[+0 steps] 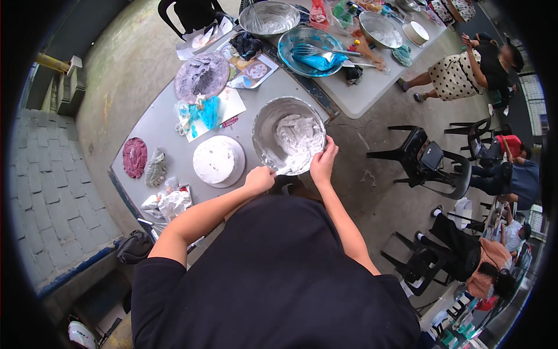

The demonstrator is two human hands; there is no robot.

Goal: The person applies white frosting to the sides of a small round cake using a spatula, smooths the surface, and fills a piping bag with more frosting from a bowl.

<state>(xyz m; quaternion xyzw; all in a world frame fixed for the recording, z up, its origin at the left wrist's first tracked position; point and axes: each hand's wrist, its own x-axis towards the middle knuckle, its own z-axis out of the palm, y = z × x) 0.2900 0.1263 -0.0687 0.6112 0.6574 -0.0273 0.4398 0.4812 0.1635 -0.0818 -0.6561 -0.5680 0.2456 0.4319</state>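
Note:
A metal mixing bowl (pixel 263 131) with thick white frosting (pixel 299 136) inside is tilted toward me at the table's near right edge. My right hand (pixel 324 164) grips its right rim, fingers outside and thumb over the edge. At the near left rim, my left hand (pixel 260 180) is closed on what looks like a spatula; its whitish end reaches into the bowl, and the handle is hidden in my fist. Left of the bowl, a round cake (pixel 216 160) coated in white frosting stands on a round board.
The grey table (pixel 152 125) also bears a purple-grey frosting-smeared round tray (pixel 200 75), blue piping bags (pixel 207 111), a maroon crumpled cloth (pixel 135 157) and plastic bags (pixel 174 202). A blue-smeared basin (pixel 311 49) with a whisk sits on the adjoining table. Black chairs (pixel 415 152) and people are at right.

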